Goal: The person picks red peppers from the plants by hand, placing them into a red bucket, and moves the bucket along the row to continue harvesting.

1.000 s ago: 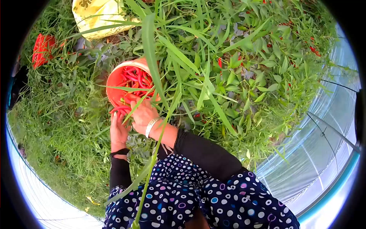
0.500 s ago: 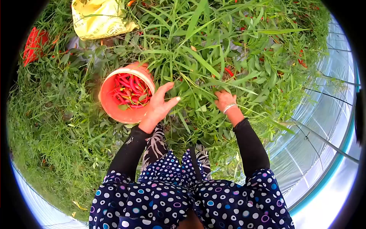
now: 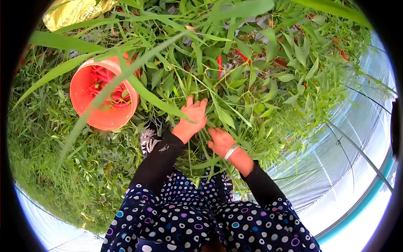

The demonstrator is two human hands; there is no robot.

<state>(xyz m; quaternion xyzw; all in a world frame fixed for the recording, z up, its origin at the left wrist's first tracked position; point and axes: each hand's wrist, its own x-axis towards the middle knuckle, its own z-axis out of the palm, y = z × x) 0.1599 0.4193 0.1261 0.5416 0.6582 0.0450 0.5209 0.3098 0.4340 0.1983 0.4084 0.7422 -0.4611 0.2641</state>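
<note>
Among green leaves and stems at the centre is my left hand, its fingers bent down into the foliage; what they hold, if anything, is hidden. My right hand, with a silver bracelet at the wrist, is just below and to the right, fingers curled round leafy stems. To the left stands an orange-pink bucket with red chili peppers inside, partly behind long grass blades. More red peppers show among the plants above my hands.
A yellow printed sack lies at the upper left. Long grass blades cross the view near the camera. Clear plastic sheeting with poles and cords runs along the right side. Dense plants surround the bucket.
My right hand has moved left and down, close to my left hand. My left hand has turned from spread to bent fingers, farther from the bucket. Grass blades now cross over the bucket.
</note>
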